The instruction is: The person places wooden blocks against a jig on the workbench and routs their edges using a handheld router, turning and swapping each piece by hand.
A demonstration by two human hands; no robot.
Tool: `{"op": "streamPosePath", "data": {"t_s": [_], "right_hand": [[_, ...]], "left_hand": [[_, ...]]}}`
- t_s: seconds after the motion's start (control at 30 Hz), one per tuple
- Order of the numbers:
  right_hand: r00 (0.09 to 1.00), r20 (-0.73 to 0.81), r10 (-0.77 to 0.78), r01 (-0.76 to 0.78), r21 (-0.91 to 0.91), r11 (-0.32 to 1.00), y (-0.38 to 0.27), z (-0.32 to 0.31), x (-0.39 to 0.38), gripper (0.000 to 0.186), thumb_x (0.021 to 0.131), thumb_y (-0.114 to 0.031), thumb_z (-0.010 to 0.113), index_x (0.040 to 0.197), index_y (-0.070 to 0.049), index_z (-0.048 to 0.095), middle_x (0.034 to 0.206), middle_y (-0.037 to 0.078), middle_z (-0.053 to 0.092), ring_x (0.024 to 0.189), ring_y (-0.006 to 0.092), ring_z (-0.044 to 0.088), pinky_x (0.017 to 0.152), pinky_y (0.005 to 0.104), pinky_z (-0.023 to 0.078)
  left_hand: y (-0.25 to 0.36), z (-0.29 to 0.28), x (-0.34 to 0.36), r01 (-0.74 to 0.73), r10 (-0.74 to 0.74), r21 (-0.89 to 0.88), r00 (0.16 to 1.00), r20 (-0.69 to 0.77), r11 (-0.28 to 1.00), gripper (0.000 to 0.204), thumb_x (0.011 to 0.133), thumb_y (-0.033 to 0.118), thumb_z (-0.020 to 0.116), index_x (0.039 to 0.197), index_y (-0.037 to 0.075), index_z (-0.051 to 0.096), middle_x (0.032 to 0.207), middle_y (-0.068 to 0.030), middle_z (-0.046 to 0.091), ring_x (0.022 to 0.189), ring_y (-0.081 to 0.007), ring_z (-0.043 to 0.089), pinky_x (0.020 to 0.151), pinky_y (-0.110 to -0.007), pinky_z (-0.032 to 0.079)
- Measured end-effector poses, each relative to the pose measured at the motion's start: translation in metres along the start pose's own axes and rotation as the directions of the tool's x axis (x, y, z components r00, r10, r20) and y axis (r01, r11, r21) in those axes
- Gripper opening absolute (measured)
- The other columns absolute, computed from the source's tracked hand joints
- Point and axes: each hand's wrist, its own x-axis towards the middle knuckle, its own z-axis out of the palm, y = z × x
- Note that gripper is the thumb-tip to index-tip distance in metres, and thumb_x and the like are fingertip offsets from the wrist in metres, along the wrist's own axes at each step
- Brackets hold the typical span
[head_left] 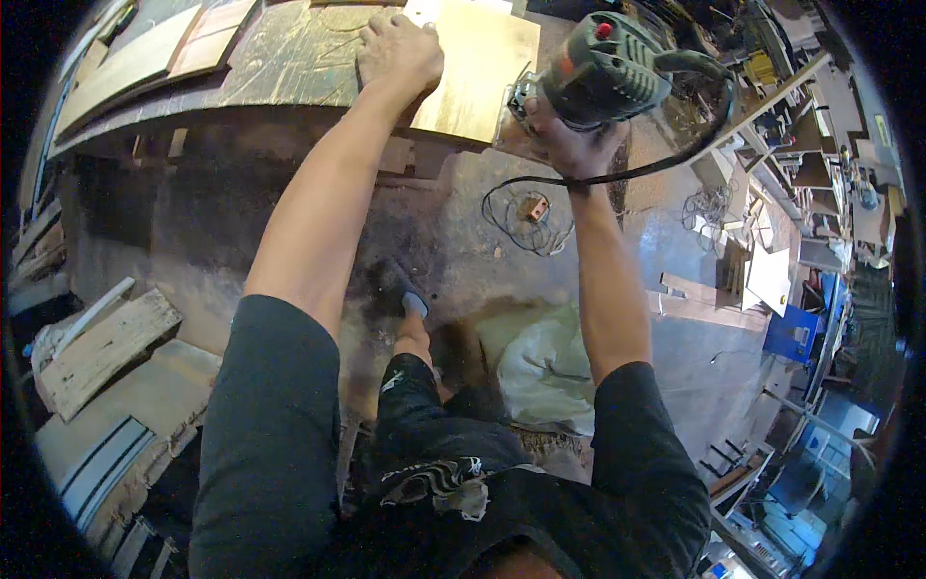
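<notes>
At the top, my right hand [579,140] is wrapped round a dark green jigsaw [608,77] with a red button. The jigsaw's metal base plate [519,99] is at the right edge of a light wooden board [477,72]. A black cord [656,174] runs from its rear and loops down over my right wrist. My left hand [400,53] presses on the board's left edge with its fingers curled; the thumb side lies against the wood. The board rests on a worn workbench [309,58]. The jigsaw's blade is hidden.
More boards [145,63] lie on the bench at the left. A coiled cable with an orange socket block [533,207] lies on the floor below the jigsaw. A white sack [550,367] sits near my legs. Timber scraps [111,352] are stacked at left; shelving [810,174] stands at right.
</notes>
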Motion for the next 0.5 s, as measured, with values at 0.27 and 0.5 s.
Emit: {"op": "streamPosePath", "data": {"t_s": [0.27,0.5], "right_hand": [[0.997,0.049,-0.060,0.054,0.103,0.993,-0.009,0.003,0.015,0.061,0.070,-0.017,0.090,0.124,0.000,0.067,0.113,0.006,0.071,0.099,0.0160,0.068,0.090,0.0339,0.056],[0.992,0.088,-0.085,0.078,0.080,0.994,0.005,-0.004,0.027,0.064,0.074,-0.020,0.087,0.131,0.000,0.065,0.120,0.007,0.070,0.109,0.0166,0.066,0.098,0.0336,0.053]], "left_hand": [[-0.005,0.001,0.000,-0.072,0.075,0.070,0.996,-0.048,0.995,0.062,0.104,0.042,0.044,0.127,-0.016,0.052,0.133,-0.0393,0.047,0.125,-0.0551,0.048,0.106,-0.060,0.042],[-0.002,0.005,-0.002,-0.132,0.141,0.092,0.985,-0.100,0.987,0.061,0.102,0.040,0.050,0.124,-0.016,0.055,0.132,-0.0365,0.050,0.124,-0.0508,0.050,0.105,-0.056,0.044]]}}
